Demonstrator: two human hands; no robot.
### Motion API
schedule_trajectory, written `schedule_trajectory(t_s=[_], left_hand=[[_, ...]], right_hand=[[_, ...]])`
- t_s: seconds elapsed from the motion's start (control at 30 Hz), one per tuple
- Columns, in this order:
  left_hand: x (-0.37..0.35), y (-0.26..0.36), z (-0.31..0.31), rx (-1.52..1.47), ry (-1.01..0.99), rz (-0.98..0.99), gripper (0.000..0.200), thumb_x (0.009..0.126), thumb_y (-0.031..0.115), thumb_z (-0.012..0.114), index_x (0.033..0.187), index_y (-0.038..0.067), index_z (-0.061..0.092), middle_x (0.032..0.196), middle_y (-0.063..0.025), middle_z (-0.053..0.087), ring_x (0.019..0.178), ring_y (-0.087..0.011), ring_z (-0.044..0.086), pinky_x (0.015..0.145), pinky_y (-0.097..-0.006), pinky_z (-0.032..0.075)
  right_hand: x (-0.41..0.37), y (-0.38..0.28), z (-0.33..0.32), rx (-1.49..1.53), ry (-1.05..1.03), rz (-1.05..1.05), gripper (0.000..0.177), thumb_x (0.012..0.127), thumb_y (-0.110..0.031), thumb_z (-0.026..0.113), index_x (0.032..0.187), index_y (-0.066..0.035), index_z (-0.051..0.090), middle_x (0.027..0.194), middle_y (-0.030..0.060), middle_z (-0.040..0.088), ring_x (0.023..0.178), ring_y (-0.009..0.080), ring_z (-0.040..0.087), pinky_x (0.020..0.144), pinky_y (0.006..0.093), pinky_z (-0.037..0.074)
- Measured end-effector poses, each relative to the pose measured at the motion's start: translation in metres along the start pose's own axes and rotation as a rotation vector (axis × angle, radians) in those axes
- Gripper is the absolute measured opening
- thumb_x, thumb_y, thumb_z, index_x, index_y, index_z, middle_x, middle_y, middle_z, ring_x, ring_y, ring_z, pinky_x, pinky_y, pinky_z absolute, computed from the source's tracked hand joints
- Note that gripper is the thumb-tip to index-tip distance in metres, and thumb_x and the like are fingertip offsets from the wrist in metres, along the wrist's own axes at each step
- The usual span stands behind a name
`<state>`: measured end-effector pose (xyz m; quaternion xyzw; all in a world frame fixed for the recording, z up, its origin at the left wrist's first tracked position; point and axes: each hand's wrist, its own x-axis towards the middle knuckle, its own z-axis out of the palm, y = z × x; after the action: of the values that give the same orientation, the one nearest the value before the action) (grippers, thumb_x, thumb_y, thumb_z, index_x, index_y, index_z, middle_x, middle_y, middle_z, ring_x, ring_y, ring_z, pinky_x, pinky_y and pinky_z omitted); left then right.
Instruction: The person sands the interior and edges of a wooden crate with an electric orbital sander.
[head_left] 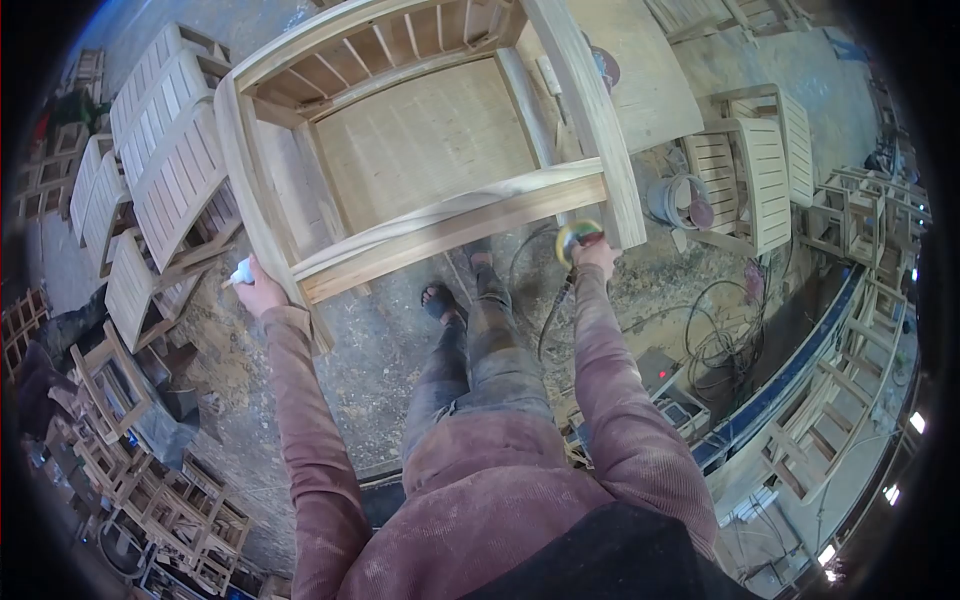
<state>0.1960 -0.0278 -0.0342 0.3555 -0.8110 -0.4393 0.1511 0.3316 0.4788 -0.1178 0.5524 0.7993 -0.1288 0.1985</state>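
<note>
With closed grip the right hand holds the sander against the chair; the left hand clutches a white object.

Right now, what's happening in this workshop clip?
A person stands over an unfinished wooden armchair frame. Their left hand grips its side rail, with a small white object at the fingers. Their right hand holds a corded disc sander against the opposite side. Similar chairs stand around.
</note>
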Motion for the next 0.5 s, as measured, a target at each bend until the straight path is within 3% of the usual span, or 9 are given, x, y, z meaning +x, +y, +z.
schedule_trajectory(t_s=[0.07, 0.13, 0.23, 0.3, 0.33, 0.47, 0.5], left_hand=[[-0.007, 0.013, 0.002, 0.06, 0.045, -0.048, 0.036, 0.086, 0.028, 0.061, 0.101, -0.004, 0.055, 0.095, -0.0117, 0.062, 0.086, -0.0198, 0.06, 0.076, -0.0336, 0.047], [-0.009, 0.019, 0.001, -0.019, 0.004, -0.059, 0.038, 0.085, 0.03, 0.062, 0.103, -0.003, 0.056, 0.096, -0.0132, 0.063, 0.087, -0.0222, 0.061, 0.077, -0.0362, 0.047], [0.005, -0.001, -0.001, 0.103, -0.053, -0.059, 0.038, 0.083, 0.033, 0.065, 0.1, 0.0, 0.057, 0.095, -0.0129, 0.064, 0.087, -0.022, 0.061, 0.078, -0.0377, 0.046], [0.0, 0.001, 0.001, 0.063, 0.043, 0.015, 0.043, 0.081, 0.035, 0.066, 0.102, -0.001, 0.053, 0.097, -0.0177, 0.063, 0.088, -0.0297, 0.061, 0.079, -0.0395, 0.046], [-0.001, 0.001, 0.001, 0.09, 0.058, 0.009, 0.045, 0.08, 0.035, 0.066, 0.104, -0.001, 0.052, 0.098, -0.0197, 0.062, 0.089, -0.0323, 0.061, 0.08, -0.0407, 0.045], [-0.019, 0.034, -0.004, 0.157, 0.086, -0.081, 0.047, 0.083, 0.037, 0.062, 0.104, -0.003, 0.051, 0.098, -0.0219, 0.061, 0.093, -0.0363, 0.059, 0.083, -0.0439, 0.043], [-0.021, 0.032, -0.005, 0.159, 0.087, -0.081, 0.047, 0.083, 0.037, 0.062, 0.104, -0.003, 0.051, 0.098, -0.0219, 0.061, 0.093, -0.0363, 0.059, 0.083, -0.0439, 0.043]], right_hand=[[-0.004, 0.012, -0.001, -0.007, -0.059, 0.063, 0.058, 0.067, -0.029, 0.068, 0.119, -0.022, 0.042, 0.118, 0.0224, 0.043, 0.1, 0.0428, 0.056, 0.086, 0.046, 0.047], [-0.032, 0.014, 0.004, -0.017, -0.028, -0.009, 0.057, 0.068, -0.027, 0.066, 0.119, -0.022, 0.041, 0.117, 0.0225, 0.044, 0.099, 0.0427, 0.056, 0.085, 0.0462, 0.047], [-0.086, -0.009, 0.021, -0.049, -0.081, -0.193, 0.058, 0.069, -0.026, 0.066, 0.119, -0.02, 0.038, 0.116, 0.0223, 0.045, 0.099, 0.0424, 0.055, 0.084, 0.0467, 0.047], [-0.13, -0.038, 0.03, -0.111, -0.236, -0.543, 0.066, 0.065, -0.021, 0.069, 0.123, -0.019, 0.037, 0.118, 0.0193, 0.043, 0.1, 0.0405, 0.055, 0.083, 0.0437, 0.049], [-0.134, -0.041, 0.064, -0.073, -0.263, -0.775, 0.062, 0.068, -0.024, 0.068, 0.122, -0.017, 0.039, 0.121, 0.0193, 0.042, 0.104, 0.0386, 0.053, 0.084, 0.0434, 0.048], [-0.225, -0.109, 0.123, -0.167, -0.514, -1.218, 0.055, 0.073, -0.022, 0.063, 0.123, -0.015, 0.043, 0.122, 0.0195, 0.043, 0.105, 0.0393, 0.05, 0.085, 0.0452, 0.046], [-0.251, -0.119, 0.127, -0.148, -0.371, -1.394, 0.054, 0.073, -0.021, 0.062, 0.123, -0.016, 0.043, 0.121, 0.0201, 0.043, 0.105, 0.039, 0.05, 0.084, 0.0448, 0.046]])
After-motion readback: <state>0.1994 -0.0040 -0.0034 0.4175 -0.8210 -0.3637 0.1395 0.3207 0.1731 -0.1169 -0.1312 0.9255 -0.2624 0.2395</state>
